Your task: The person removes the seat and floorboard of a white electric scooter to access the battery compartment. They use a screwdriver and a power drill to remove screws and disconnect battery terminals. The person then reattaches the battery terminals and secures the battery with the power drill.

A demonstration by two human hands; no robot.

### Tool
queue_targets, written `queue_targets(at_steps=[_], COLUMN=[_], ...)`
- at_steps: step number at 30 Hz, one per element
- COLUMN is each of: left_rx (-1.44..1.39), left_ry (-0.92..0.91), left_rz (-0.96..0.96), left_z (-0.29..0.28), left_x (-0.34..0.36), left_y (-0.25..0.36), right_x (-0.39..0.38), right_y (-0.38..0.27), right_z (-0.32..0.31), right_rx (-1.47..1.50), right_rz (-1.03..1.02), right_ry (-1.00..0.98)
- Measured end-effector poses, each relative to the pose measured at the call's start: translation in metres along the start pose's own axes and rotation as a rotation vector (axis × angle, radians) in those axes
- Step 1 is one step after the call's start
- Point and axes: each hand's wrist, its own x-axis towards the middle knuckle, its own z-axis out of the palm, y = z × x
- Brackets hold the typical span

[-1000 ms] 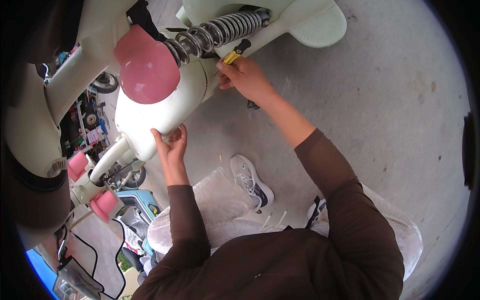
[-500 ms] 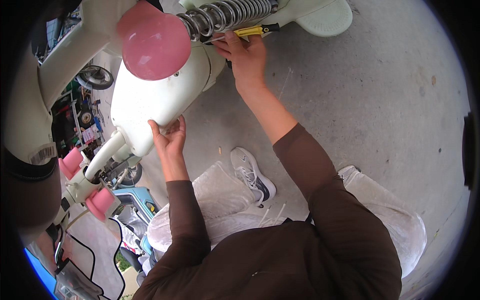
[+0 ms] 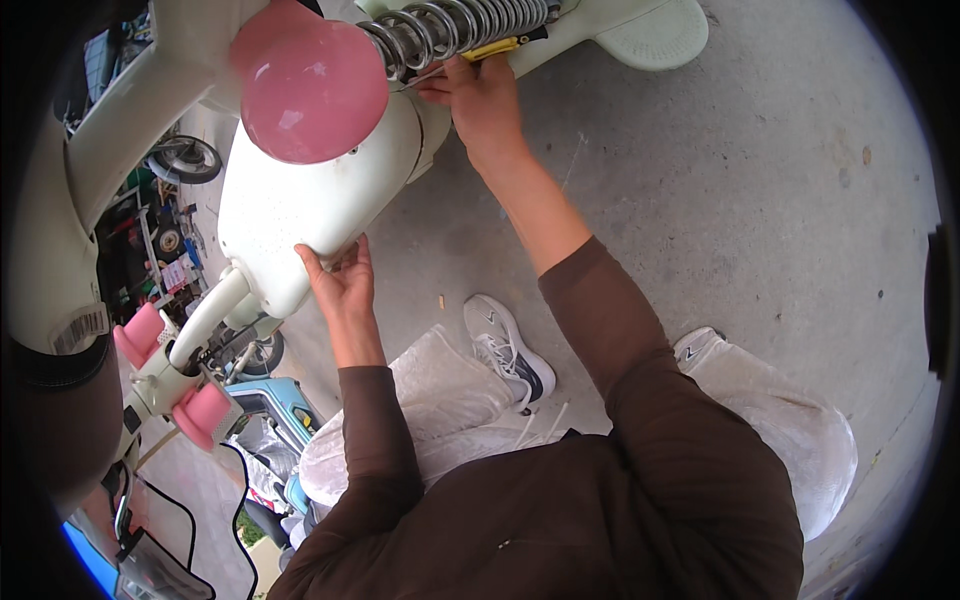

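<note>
A cream scooter body cover (image 3: 300, 215) fills the upper left. My left hand (image 3: 343, 285) holds its lower edge, thumb on the outer face and fingers underneath. At the top, my right hand (image 3: 482, 105) grips a screwdriver (image 3: 490, 48) with a yellow and black handle. Its shank points left, toward the scooter beneath the coil spring (image 3: 455, 28); the tip is hidden. Part of the handle sits behind the spring. Beside the spring bulges a glossy pink rounded part (image 3: 315, 92).
Pink grips (image 3: 203, 412) and a clear windshield (image 3: 205, 490) are at the lower left. Another wheel (image 3: 187, 160) and a light-blue vehicle (image 3: 283, 402) stand beyond. My shoe (image 3: 505, 350) rests on the grey concrete floor (image 3: 780, 190). A cream rounded panel (image 3: 655, 40) juts out at the top.
My right hand has shifted slightly left and upward with the screwdriver, whose handle is now partly behind the spring. My left hand keeps its hold on the cover.
</note>
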Motion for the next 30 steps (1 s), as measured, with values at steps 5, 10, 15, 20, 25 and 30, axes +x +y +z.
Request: queue_targets(at_steps=[5,10,15,20,25,30], left_rx=[0.089,0.100,0.079,0.003,0.020,0.021], left_ry=[-0.005,-0.006,0.029,0.044,0.031,0.017], left_rz=[0.047,0.058,0.062,0.037,0.069,0.097], left_z=[0.005,0.003,0.008,0.003,0.002,0.002], left_x=[-0.006,-0.006,-0.010,-0.003,-0.004,-0.005], left_y=[-0.005,-0.006,-0.007,-0.003,-0.002,-0.005], right_x=[0.000,-0.007,-0.024,-0.042,-0.028,0.000], right_y=[0.006,0.005,0.006,0.017,0.018,-0.006], right_z=[0.008,0.008,0.014,0.020,0.013,0.000], right_rx=[0.152,0.171,0.330,0.315,0.214,0.103], right_rz=[-0.043,0.017,-0.039,-0.123,-0.140,0.028], right_ry=[0.042,0.012,0.097,0.131,0.116,0.022])
